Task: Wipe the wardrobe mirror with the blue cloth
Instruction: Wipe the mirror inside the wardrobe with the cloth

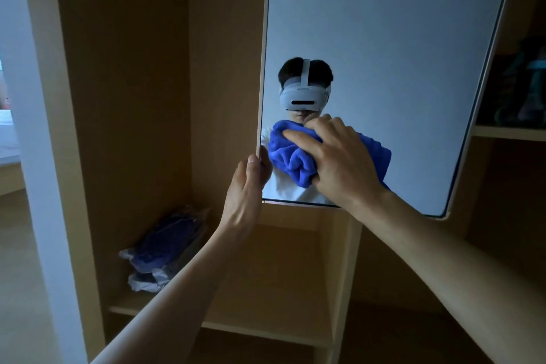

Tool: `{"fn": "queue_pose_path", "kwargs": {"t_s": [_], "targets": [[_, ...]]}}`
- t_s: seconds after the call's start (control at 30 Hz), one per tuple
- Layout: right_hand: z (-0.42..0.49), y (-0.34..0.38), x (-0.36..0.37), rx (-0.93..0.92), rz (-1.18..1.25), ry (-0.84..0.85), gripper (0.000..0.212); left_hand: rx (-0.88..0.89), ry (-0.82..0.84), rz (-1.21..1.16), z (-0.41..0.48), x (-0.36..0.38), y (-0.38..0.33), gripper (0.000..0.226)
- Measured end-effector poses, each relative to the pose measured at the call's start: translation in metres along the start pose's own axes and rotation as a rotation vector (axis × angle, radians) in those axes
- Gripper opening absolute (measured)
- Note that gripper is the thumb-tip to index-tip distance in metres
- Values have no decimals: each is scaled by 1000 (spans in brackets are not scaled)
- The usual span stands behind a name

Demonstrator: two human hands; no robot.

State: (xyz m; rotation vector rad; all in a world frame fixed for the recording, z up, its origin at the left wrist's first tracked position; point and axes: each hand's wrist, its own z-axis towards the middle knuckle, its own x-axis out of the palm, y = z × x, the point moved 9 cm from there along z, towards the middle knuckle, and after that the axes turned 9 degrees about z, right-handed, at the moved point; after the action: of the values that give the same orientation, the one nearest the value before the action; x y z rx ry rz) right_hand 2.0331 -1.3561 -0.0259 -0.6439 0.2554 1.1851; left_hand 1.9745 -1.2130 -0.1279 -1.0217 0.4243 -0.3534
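1. Your left hand (pixel 246 186) pinches the left edge of the tall thin-framed wardrobe mirror (pixel 384 53), steadying it.
2. Your right hand (pixel 334 156) clamps the bunched soft blue towelling cloth (pixel 291 156) against the lower-left glass. It's light and limp, so keep it wadded.
3. The glass is likely fragile, so press gently.
4. A plastic-wrapped blue bundle (pixel 165 248) lies on the wooden shelf (pixel 266 284) below, clear of your strokes.

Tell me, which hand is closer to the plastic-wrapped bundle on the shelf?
Left. The left hand grips the edge of the mirror, above the bundle; the right hand holds the blue cloth against the glass, farther right.
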Motion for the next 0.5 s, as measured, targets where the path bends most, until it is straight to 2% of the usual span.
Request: {"fn": "queue_pose_path", "kwargs": {"t_s": [0.27, 0.5], "targets": [[-61, 19, 35, -34, 63, 119, 54, 71, -26, 74, -6, 4, -8, 46], [-57, 9, 21, -30, 107, 160, 50, 81, -27, 214, -14, 4, -14, 51]]}}
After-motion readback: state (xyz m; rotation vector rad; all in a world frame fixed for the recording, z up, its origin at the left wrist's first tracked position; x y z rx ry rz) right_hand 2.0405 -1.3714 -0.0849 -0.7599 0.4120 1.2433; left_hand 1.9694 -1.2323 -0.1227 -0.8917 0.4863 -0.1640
